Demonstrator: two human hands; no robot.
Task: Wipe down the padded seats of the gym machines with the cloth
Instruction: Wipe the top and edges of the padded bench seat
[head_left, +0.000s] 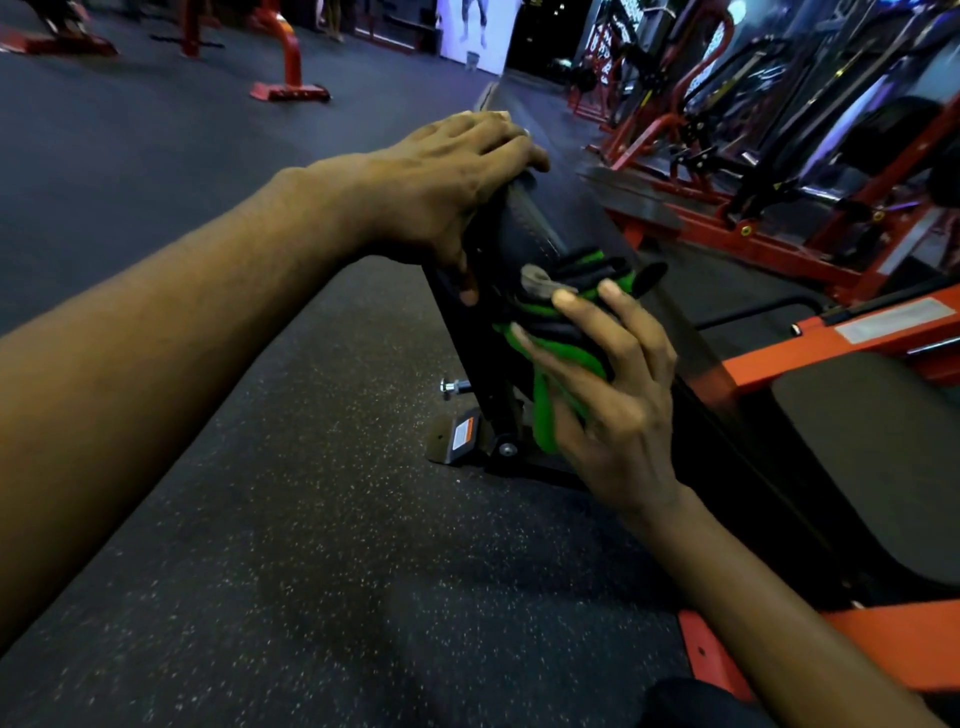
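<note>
Clearly we are mid-wipe: our right hand (608, 384) presses the crumpled green-and-black cloth (558, 332) against the black padded backrest (524, 228) at frame centre, our left hand (457, 176) gripping its top edge; the dark seat pad (878, 467) at right looks untouched.

Dim indoor gym light, bluish-purple cast at upper right. Faint sheen on the black pad (566, 208). Far machines (753, 119) smeared, out of focus. Wide-angle bending at edges; speckled floor (311, 519) grainy, forearms soft.
</note>
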